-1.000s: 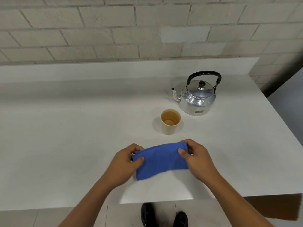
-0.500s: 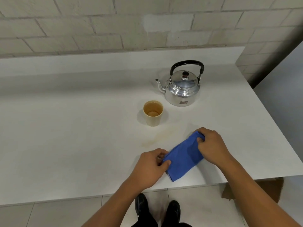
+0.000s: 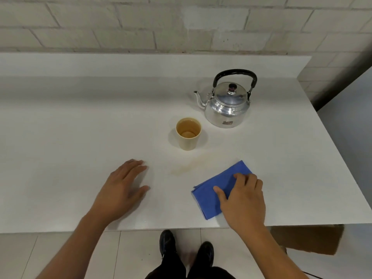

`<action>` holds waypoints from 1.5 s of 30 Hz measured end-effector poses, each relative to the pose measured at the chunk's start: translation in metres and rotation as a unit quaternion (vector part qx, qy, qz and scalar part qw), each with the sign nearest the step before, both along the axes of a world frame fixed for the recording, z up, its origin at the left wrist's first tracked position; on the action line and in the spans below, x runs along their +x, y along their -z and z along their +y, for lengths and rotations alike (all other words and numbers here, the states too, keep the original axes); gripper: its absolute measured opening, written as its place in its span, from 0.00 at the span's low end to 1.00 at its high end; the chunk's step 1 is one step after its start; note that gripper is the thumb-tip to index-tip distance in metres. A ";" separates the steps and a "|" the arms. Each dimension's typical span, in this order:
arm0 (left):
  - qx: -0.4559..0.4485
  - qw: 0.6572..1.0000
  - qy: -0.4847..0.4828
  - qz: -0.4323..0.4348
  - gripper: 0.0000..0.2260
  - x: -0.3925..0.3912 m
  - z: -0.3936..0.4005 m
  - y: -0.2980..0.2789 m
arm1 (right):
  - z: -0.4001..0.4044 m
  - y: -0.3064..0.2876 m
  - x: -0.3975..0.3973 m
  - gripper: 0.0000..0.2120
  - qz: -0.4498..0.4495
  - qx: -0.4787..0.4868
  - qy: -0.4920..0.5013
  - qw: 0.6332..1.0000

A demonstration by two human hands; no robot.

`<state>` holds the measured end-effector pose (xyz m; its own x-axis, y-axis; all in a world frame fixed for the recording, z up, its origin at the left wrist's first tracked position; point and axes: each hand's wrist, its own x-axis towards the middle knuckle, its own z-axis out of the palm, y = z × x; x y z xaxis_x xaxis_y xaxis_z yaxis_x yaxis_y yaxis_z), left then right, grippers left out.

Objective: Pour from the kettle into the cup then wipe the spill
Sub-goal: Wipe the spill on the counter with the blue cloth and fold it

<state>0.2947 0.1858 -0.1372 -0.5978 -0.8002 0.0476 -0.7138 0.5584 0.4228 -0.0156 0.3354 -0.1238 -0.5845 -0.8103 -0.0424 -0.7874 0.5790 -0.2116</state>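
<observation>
Lying under right hand (image 3: 243, 202), cloth (image 3: 213, 190)

Head camera looks steeply down over the table (image 3: 60, 137).

A white table (image 3: 60, 137) is standing against a pale brick wall (image 3: 120, 23). Two dark shoes (image 3: 205, 253) are resting on the tiled floor (image 3: 130, 254). A brown cardboard box (image 3: 308, 239) is sitting beneath the table's right edge.
</observation>
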 end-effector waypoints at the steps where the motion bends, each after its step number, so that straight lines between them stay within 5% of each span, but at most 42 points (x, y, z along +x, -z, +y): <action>1: 0.004 1.000 0.005 -0.016 0.30 0.008 -0.001 0.004 | 0.002 0.003 -0.002 0.35 -0.013 -0.003 0.002 1.000; 12: -0.017 0.992 0.044 -0.119 0.48 0.018 0.001 0.014 | -0.071 0.019 -0.073 0.31 -0.107 -0.023 0.000 0.994; 19: -0.013 0.992 0.043 -0.120 0.49 0.018 0.001 0.015 | -0.057 0.028 -0.005 0.27 -0.030 -0.043 -0.257 0.965; 23: -0.012 0.992 0.042 -0.119 0.49 0.019 0.000 0.016 | -0.008 0.030 -0.020 0.29 -0.093 -0.030 -0.362 0.927; 29: -0.014 0.992 0.042 -0.118 0.50 0.018 -0.001 0.016 | -0.006 0.024 -0.073 0.27 -0.147 -0.062 -0.215 0.963; 34: -0.014 0.992 0.040 -0.120 0.50 0.018 0.000 0.015 | -0.044 0.029 -0.033 0.27 -0.118 -0.050 -0.150 0.980; 41: -0.015 0.992 0.041 -0.120 0.50 0.017 0.001 0.014 | -0.030 0.028 0.048 0.26 -0.048 -0.028 -0.353 0.934; 45: -0.013 0.992 0.040 -0.120 0.50 0.017 0.001 0.013 | -0.001 0.033 0.027 0.25 -0.123 -0.022 -0.400 0.908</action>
